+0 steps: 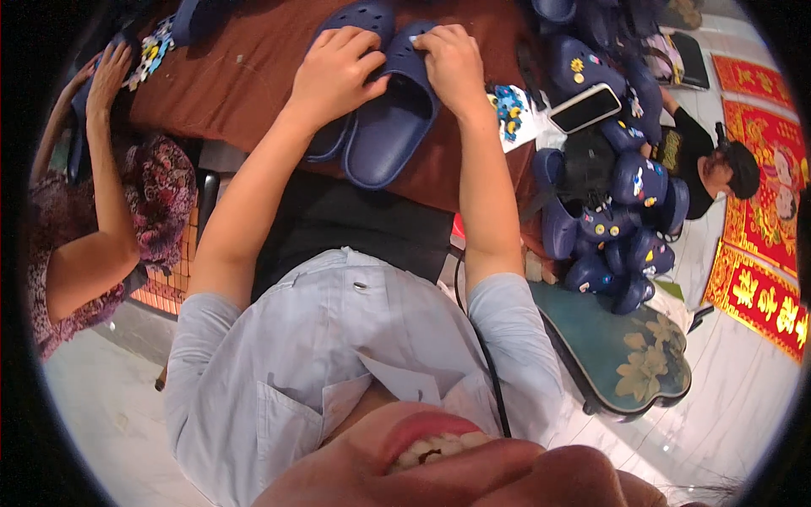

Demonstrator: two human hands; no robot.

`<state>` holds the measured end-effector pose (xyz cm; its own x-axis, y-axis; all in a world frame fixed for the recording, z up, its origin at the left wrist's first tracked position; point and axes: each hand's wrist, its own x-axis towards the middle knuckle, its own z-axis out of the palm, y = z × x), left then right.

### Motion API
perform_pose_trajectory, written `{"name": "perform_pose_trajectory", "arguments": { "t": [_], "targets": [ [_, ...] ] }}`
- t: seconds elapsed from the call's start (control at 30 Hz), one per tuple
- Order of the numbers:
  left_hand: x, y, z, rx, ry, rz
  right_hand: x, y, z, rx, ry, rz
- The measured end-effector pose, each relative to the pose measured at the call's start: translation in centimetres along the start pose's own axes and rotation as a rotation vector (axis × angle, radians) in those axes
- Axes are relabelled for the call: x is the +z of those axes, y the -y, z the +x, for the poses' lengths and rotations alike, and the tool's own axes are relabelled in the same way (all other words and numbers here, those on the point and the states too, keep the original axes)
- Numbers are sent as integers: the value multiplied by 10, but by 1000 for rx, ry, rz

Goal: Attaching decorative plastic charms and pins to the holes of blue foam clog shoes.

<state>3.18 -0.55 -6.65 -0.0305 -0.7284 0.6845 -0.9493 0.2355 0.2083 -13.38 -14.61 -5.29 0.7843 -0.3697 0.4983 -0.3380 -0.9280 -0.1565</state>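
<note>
Navy clog (390, 139) slanted toe-up, upper centre!
Left hand (338, 72) half-curled by its opening, right hand (452, 68) likewise by toe; grip was unclear.

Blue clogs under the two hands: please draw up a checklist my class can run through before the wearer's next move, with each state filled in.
1. Right hand at the toe of the right-side clog: ok, fingertips at its upper.
2. Left hand at the pair: ok, fingers curled over the clogs.
3. Charm in the right fingertips: cannot tell; only a small pale spot shows.
4. Loose charms nearby: ok, on a white sheet beside the right forearm.
5. Other person's hand clear of this pair: ok, far left.
</note>
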Motion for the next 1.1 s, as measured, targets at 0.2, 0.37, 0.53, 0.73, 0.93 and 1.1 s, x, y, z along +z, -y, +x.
{"name": "perform_pose_trajectory", "arguments": {
  "t": [0.2, 0.37, 0.53, 0.73, 0.93, 1.1],
  "targets": [
    [0, 1, -1, -2, 16, 34, -12, -3, -20, 34, -107, 178],
    [2, 2, -2, 19, -5, 25, -56, -28, -72, 300, -300, 97],
    [1, 4, -2, 32, -8, 50, -80, -61, -138, 674, -311, -60],
    [0, 5, -2, 23, 18, 49, -68, -66, -172, 801, -217, -10],
    [-5, 2, 0, 33, 26, 73, -61, -56, -177, 851, -164, 7],
    [-5, 3, -1, 31, 35, 65, -60, -59, -183, 773, -146, -82]
  ]
}}
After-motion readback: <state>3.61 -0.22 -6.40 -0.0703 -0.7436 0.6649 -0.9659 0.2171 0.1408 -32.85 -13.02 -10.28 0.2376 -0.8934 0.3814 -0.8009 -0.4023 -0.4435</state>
